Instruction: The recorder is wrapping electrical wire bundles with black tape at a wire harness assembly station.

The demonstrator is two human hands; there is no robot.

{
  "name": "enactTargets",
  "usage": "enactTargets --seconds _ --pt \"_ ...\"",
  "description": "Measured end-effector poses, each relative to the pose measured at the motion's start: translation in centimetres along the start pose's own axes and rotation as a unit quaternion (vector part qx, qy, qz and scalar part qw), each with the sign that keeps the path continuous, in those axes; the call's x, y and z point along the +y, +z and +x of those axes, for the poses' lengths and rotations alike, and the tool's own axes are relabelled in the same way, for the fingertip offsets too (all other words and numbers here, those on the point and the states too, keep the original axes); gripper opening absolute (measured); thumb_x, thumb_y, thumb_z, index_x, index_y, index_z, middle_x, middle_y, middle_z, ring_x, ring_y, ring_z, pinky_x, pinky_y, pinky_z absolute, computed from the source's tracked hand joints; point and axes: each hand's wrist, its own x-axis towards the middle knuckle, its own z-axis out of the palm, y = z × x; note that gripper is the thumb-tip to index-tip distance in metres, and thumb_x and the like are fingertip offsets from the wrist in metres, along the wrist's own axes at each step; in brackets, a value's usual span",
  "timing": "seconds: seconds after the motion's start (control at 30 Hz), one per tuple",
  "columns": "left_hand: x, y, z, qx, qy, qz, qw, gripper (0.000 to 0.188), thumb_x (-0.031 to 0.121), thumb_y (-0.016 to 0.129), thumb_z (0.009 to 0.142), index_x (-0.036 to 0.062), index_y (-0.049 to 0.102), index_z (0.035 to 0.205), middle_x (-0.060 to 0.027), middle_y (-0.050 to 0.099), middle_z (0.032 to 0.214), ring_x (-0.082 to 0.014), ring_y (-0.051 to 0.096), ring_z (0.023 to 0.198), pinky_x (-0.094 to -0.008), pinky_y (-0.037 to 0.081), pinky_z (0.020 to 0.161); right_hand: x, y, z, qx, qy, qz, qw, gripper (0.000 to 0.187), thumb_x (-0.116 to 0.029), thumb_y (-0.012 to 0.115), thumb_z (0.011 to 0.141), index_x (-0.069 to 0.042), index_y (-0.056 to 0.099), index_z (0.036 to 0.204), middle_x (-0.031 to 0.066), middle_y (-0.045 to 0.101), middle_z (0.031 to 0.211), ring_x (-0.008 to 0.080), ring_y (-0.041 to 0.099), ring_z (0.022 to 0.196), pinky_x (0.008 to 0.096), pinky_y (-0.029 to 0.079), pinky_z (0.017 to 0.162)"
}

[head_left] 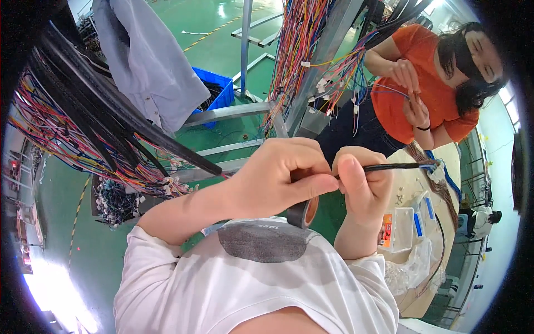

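Note:
In front of my chest, my left hand (283,178) is closed, its thumb and forefinger pinched close against my right hand. A roll of black tape (300,214) with a brown core shows just under the left thumb, partly covered by that hand. My right hand (364,183) grips a thin black-wrapped cable (397,166) between thumb and curled fingers. The cable runs out to the right and ends in blue wires and a white connector (437,170). Where the two hands meet, the fingers hide the cable.
Thick black-sleeved wire bundles (83,106) hang at left, over a heap of dark wires (117,200). Coloured wires (295,50) hang by a metal frame (233,113). At right stand a co-worker in orange (411,94) handling wires, and a table (409,300) with a clear plastic box (399,231).

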Motion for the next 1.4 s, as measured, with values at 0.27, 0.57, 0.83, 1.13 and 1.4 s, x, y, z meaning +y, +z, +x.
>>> enactTargets --seconds 0.27,0.57,0.83,1.13,1.4 --pt "-0.3 0.5 -0.8 0.058 0.037 0.088 0.994 0.008 0.0 0.063 0.071 -0.0012 0.059 0.079 -0.0075 0.052 0.074 -0.0151 0.054 0.061 -0.0253 0.042 0.051 0.4 0.8 -0.5 0.051 0.055 0.006 0.997 0.018 -0.009 0.054 0.083 0.004 0.055 0.069 0.0036 0.056 0.06 0.0047 0.046 0.052 0.0187 0.035 0.045" --pt "-0.4 -0.9 -1.0 -0.05 -0.11 0.048 0.992 0.054 0.013 0.072 0.066 0.0025 0.045 0.112 -0.0039 0.052 0.082 -0.0064 0.048 0.067 -0.02 0.038 0.054 1.4 1.6 -0.4 0.029 0.033 -0.046 0.998 0.026 -0.009 0.05 0.082 0.0 0.043 0.058 -0.0003 0.039 0.051 0.006 0.031 0.046 0.0229 0.023 0.042" --pt "-1.0 -0.6 -0.7 -0.013 -0.249 -0.34 0.907 0.065 0.0 0.067 0.067 0.0028 0.034 0.123 -0.0037 0.053 0.093 -0.0089 0.051 0.081 -0.021 0.041 0.066 2.0 1.0 -0.4 0.015 -0.002 -0.064 0.998 0.023 -0.005 0.051 0.079 0.0 0.047 0.058 0.0015 0.044 0.053 0.0074 0.038 0.047 0.022 0.026 0.042" --pt "0.3 -0.4 -1.3 0.084 -0.213 -0.393 0.891 0.029 0.027 0.06 0.078 0.0034 0.047 0.09 0.0013 0.046 0.071 -0.0043 0.041 0.052 -0.0177 0.031 0.045 2.0 2.5 -1.3 0.1 -0.108 -0.054 0.988 0.027 -0.008 0.048 0.081 0.001 0.045 0.056 0.0057 0.046 0.053 0.0108 0.04 0.046 0.0231 0.027 0.042" --pt "-0.4 -1.0 -2.3 0.018 0.052 -0.18 0.982 0.06 0.002 0.07 0.064 0.0021 0.038 0.116 -0.0028 0.044 0.096 -0.0066 0.049 0.08 -0.0191 0.041 0.069 0.9 2.4 -1.2 0.156 0.139 0.108 0.972 0.032 -0.011 0.046 0.086 -0.002 0.046 0.055 0.0018 0.044 0.052 0.0053 0.033 0.042 0.0205 0.021 0.038"
